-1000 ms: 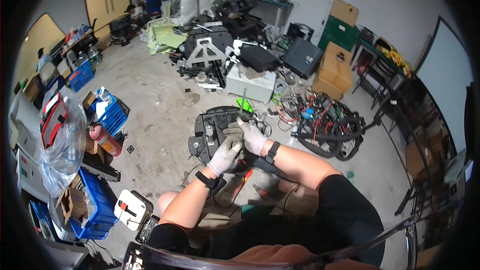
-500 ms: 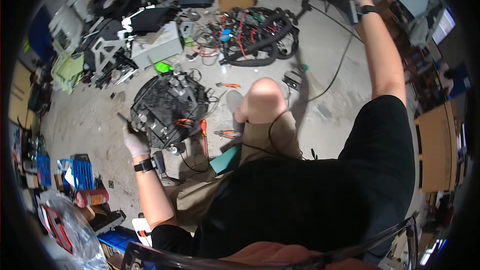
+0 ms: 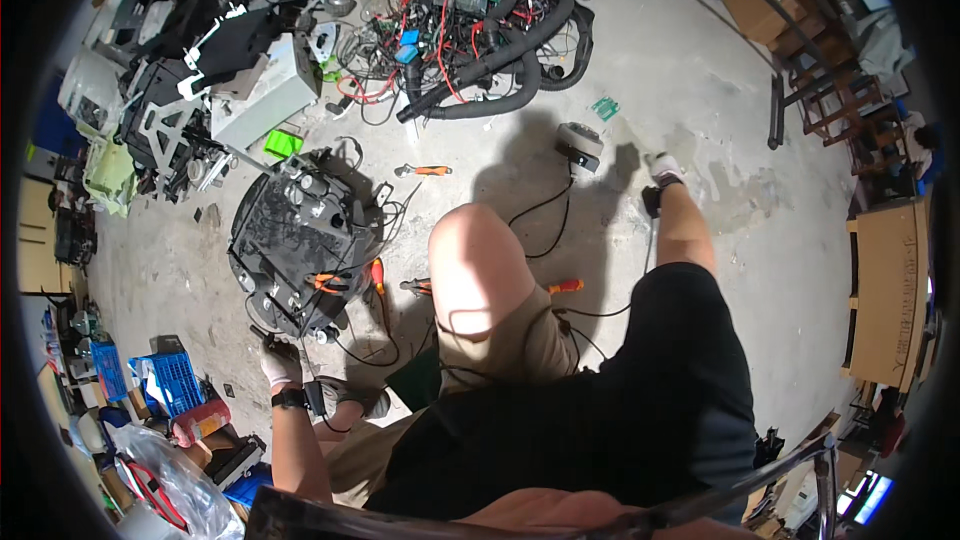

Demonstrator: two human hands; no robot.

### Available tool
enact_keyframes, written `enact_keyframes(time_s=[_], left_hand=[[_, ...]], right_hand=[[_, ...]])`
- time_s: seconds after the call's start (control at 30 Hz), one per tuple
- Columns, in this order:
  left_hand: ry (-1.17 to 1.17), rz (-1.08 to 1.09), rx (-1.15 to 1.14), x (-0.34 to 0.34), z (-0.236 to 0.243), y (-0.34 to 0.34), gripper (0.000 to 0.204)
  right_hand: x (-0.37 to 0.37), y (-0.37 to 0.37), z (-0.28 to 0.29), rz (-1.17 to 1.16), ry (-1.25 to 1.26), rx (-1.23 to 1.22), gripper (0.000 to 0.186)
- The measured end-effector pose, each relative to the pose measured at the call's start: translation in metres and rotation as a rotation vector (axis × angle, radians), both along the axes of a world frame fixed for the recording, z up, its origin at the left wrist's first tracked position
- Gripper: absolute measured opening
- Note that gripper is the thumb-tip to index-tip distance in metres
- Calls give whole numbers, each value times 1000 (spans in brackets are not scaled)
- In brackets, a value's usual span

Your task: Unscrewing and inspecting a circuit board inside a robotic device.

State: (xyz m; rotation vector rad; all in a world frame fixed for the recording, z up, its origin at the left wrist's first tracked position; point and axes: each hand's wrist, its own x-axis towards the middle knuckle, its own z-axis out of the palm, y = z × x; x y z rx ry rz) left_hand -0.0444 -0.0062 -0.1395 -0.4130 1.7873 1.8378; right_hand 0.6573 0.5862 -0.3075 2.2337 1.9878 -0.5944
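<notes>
My left hand [image 3: 281,360], in a light glove, is closed on a dark stick-shaped piece [image 3: 262,333] whose kind I cannot make out. It sits just at the near edge of a dusty black round machine base [image 3: 300,225]. Orange-handled pliers [image 3: 327,283] rest on that base, and a red-and-yellow-handled screwdriver [image 3: 377,277] is at its right side. My right hand [image 3: 664,168], gloved too, is out over the floor on the right; its fingers are too small and smeared to read. Nearest to it is a small grey-and-black device [image 3: 580,145] with a cable.
Beyond the base lie a tangle of wires and black hoses [image 3: 500,40] and a heap of panels and a grey metal case [image 3: 265,90]. Pliers [image 3: 425,171] lie on the floor. Blue baskets [image 3: 172,380] stand at left, cardboard [image 3: 885,290] at right. Cables run around my knee.
My right hand has come back from the dark frame at the far upper right, down and left. My left hand is lower beside the base, still with the stick-shaped piece. The view has shifted.
</notes>
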Motion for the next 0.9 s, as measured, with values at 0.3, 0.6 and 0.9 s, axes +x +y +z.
enact_keyframes(time_s=[0.3, 0.6, 0.9], left_hand=[[-123, -38, -99, 32, -58, 76, 16], [-233, -171, -112, 47, -103, 99, 19], [-260, -51, -246, 61, -113, 136, 17]], right_hand=[[-90, 31, -9, 129, -99, -42, 99], [-66, 58, -62, 147, 80, 82, 95], [-35, 81, -70, -393, 329, 101, 74]])
